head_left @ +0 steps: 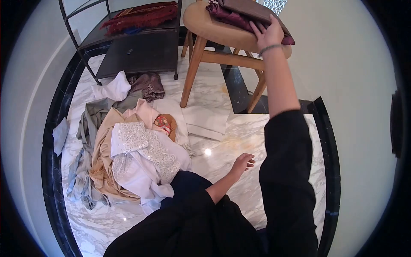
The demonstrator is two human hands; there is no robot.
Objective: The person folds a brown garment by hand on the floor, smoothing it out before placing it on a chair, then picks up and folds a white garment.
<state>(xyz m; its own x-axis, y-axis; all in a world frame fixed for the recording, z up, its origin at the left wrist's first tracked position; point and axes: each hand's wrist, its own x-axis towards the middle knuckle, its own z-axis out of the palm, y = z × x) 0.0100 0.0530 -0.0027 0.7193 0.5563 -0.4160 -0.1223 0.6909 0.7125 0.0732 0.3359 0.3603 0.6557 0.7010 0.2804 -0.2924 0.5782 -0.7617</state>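
Stretched far forward, my right hand point(270, 35) rests on a folded brown and maroon cloth stack point(246, 15) on the chair seat. Its fingers are spread against the near right part of the stack. My left hand point(243, 164) hangs over the marble floor in front of me, fingers loosely bent and partly apart, holding nothing. To its left is a heap of clothes, with a white lace garment point(147, 150) on top and a tan cloth point(105, 160) beside it. A crumpled brown cloth point(150, 87) lies behind the heap.
The wooden chair point(199, 28) stands ahead. At the back left is a dark metal shelf point(141, 53) holding a red fringed cloth point(143, 18). A flat white cloth point(205, 123) lies between heap and chair. Walls flank both sides; a small pale cloth point(61, 136) leans at the left.
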